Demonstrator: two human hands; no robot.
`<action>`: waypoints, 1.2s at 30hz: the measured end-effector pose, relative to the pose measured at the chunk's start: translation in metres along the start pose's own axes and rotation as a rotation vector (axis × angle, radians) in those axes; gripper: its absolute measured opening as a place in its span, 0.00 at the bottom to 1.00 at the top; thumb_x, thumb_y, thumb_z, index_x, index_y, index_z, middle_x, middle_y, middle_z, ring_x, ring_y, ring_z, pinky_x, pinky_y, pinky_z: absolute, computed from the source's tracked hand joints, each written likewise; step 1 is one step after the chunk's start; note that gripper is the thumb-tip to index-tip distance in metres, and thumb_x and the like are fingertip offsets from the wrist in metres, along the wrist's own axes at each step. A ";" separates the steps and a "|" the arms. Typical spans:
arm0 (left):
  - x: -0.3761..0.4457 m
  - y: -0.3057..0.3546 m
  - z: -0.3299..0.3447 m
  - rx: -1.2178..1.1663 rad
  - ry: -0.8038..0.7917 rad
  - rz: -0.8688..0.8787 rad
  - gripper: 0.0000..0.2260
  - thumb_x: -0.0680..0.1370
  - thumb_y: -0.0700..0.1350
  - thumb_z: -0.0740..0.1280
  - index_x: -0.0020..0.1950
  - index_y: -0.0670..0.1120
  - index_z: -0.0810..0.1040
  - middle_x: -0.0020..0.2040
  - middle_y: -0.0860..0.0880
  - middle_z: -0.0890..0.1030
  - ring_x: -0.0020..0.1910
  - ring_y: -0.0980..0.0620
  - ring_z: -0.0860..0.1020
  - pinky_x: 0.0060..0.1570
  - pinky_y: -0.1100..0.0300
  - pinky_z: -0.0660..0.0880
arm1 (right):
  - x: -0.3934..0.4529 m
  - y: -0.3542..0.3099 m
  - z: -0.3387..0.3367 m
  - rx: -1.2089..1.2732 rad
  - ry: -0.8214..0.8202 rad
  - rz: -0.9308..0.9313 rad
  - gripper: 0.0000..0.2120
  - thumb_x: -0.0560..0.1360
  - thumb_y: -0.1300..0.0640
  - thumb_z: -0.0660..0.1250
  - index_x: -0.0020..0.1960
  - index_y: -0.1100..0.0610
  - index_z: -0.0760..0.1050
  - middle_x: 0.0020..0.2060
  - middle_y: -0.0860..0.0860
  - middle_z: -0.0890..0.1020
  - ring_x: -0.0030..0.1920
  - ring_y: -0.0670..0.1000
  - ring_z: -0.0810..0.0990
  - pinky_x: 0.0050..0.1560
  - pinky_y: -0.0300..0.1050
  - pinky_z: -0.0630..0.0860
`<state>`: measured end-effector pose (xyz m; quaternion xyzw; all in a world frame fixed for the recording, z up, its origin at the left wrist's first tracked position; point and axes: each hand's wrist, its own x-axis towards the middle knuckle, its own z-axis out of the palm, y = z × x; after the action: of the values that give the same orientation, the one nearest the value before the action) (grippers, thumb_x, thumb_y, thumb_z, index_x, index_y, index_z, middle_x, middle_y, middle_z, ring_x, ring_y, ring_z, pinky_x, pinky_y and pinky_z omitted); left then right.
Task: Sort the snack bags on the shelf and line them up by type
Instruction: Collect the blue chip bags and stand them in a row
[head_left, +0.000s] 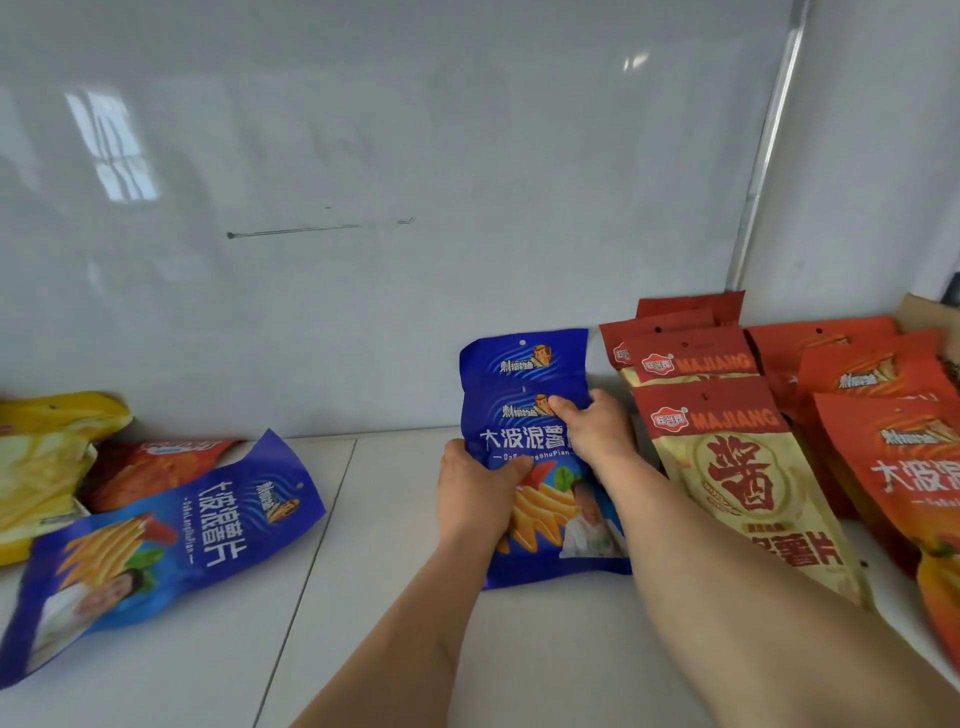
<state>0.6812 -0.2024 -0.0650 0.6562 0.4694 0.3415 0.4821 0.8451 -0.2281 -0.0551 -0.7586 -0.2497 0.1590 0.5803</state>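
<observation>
Both hands grip a blue snack bag (540, 488) on the white shelf (363, 597): the left hand (475, 493) holds its left edge, the right hand (592, 431) its upper right. Behind it stands a second blue bag (524, 358). The red-and-cream bags (727, 457) line up just right; a loose blue bag (156, 545) lies well left.

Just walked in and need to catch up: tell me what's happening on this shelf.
A person is sorting snack bags. Both hands, left hand and right hand, hold an upright blue bag beside the lined-up MAJIANG bags and orange bags. Another blue bag, a red bag and a yellow bag lie unsorted at left.
</observation>
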 end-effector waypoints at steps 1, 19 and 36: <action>-0.001 0.001 -0.002 -0.010 -0.005 -0.013 0.24 0.70 0.54 0.78 0.58 0.50 0.69 0.55 0.50 0.81 0.50 0.50 0.83 0.47 0.53 0.82 | 0.000 -0.001 0.000 -0.029 0.019 -0.010 0.16 0.76 0.47 0.71 0.55 0.57 0.73 0.48 0.52 0.84 0.37 0.47 0.81 0.33 0.40 0.74; -0.034 -0.021 -0.147 0.585 0.322 0.116 0.14 0.82 0.52 0.62 0.62 0.47 0.78 0.62 0.48 0.78 0.58 0.45 0.78 0.48 0.55 0.70 | -0.137 -0.062 0.096 -0.718 -0.165 -0.621 0.19 0.82 0.49 0.57 0.69 0.57 0.70 0.68 0.55 0.73 0.67 0.58 0.71 0.63 0.52 0.70; -0.029 -0.085 -0.359 0.465 0.284 0.184 0.11 0.78 0.50 0.67 0.57 0.46 0.79 0.55 0.50 0.79 0.51 0.48 0.76 0.47 0.56 0.70 | -0.274 -0.093 0.256 -0.775 -0.237 -0.062 0.31 0.79 0.32 0.51 0.59 0.56 0.78 0.52 0.55 0.84 0.54 0.57 0.81 0.45 0.45 0.70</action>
<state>0.3235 -0.1096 -0.0378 0.7347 0.5362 0.3555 0.2152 0.4648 -0.1589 -0.0500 -0.8896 -0.3794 0.1219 0.2231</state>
